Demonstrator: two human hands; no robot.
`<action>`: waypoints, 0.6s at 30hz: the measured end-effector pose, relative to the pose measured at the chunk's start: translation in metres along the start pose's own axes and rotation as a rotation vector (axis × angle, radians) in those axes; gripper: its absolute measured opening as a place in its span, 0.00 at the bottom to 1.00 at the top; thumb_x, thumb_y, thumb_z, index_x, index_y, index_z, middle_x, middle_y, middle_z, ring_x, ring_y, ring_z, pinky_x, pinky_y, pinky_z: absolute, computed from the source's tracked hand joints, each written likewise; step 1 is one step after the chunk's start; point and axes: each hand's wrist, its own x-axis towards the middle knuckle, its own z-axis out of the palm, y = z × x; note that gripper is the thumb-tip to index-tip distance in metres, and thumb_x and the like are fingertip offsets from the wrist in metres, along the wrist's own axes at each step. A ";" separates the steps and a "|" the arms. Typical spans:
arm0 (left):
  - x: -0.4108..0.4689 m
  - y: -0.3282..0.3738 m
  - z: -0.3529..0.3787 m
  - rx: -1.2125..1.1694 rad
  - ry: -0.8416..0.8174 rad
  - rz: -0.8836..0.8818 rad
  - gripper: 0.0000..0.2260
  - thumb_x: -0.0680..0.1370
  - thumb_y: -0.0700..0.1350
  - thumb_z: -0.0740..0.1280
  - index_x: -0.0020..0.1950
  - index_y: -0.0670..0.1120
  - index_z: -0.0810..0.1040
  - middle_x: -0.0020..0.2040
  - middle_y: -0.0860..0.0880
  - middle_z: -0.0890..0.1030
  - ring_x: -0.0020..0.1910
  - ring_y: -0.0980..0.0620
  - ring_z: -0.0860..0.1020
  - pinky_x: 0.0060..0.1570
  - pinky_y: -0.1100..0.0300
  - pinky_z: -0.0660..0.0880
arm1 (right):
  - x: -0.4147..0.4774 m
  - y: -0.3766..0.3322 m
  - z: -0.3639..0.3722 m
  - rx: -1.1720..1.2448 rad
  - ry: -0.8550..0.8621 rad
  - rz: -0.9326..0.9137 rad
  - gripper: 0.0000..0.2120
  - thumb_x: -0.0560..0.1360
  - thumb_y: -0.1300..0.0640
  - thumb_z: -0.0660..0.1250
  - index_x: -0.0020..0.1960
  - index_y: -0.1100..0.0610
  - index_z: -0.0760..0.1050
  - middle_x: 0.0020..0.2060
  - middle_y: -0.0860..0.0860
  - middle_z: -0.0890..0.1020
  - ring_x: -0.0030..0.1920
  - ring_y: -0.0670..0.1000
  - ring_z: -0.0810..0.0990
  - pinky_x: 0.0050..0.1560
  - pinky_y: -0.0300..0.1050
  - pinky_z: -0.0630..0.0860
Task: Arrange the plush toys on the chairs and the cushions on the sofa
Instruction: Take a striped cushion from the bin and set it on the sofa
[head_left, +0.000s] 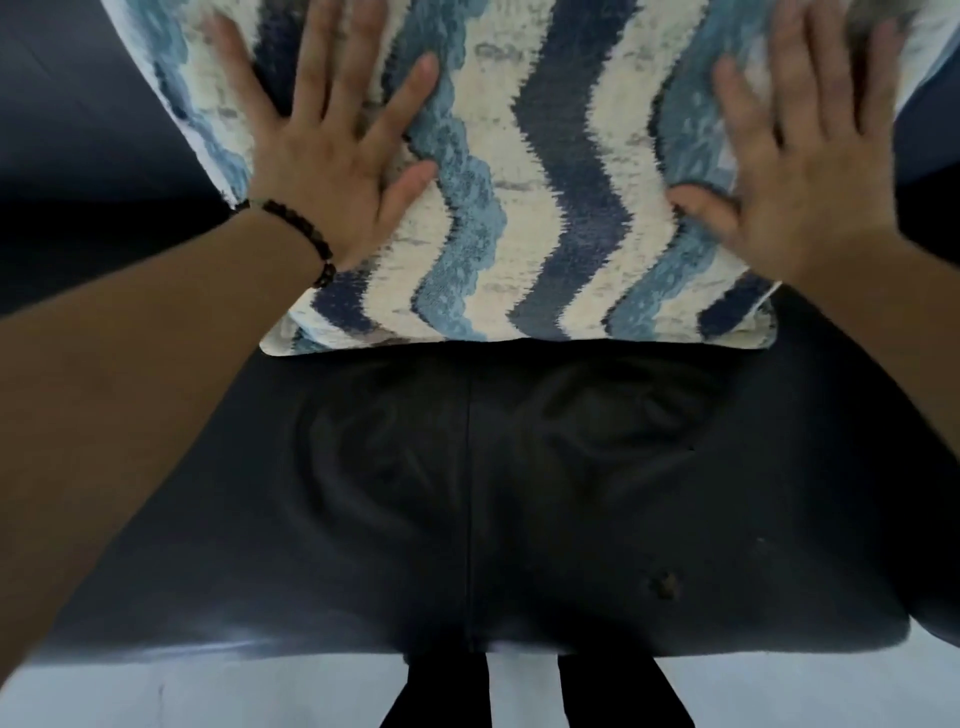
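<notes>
A cushion (519, 171) with wavy blue, navy and cream stripes stands on the dark sofa seat (493, 493), leaning back toward the sofa's backrest. My left hand (332, 156) lies flat on the cushion's left half with the fingers spread; a dark bead bracelet circles that wrist. My right hand (800, 156) lies flat on the cushion's right half, fingers straight and slightly blurred. Neither hand grips anything. No plush toys are in sight.
The dark leather seat has a centre seam and creases, and a small scuffed spot (662, 584) near its front right. The sofa's front edge meets a pale floor (208, 691) at the bottom, where my dark trouser legs (519, 696) stand.
</notes>
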 end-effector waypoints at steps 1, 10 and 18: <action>-0.003 0.004 -0.001 0.000 -0.003 -0.002 0.29 0.84 0.65 0.42 0.82 0.57 0.40 0.83 0.40 0.44 0.81 0.36 0.45 0.67 0.18 0.47 | -0.009 -0.006 0.002 -0.020 -0.001 0.066 0.40 0.82 0.31 0.48 0.83 0.54 0.44 0.79 0.69 0.51 0.80 0.70 0.49 0.77 0.72 0.45; -0.103 0.029 0.054 0.035 0.115 0.029 0.45 0.76 0.72 0.61 0.82 0.51 0.43 0.78 0.28 0.55 0.80 0.32 0.47 0.68 0.21 0.52 | -0.054 -0.142 0.049 -0.015 0.215 -0.435 0.40 0.82 0.37 0.58 0.83 0.52 0.43 0.80 0.65 0.47 0.80 0.65 0.51 0.79 0.66 0.42; -0.084 0.015 0.080 0.168 -0.031 -0.080 0.52 0.76 0.50 0.75 0.82 0.53 0.35 0.76 0.38 0.25 0.77 0.39 0.26 0.69 0.24 0.46 | -0.072 -0.028 0.078 0.029 0.092 -0.387 0.37 0.82 0.61 0.65 0.83 0.49 0.47 0.83 0.57 0.47 0.82 0.59 0.44 0.81 0.55 0.37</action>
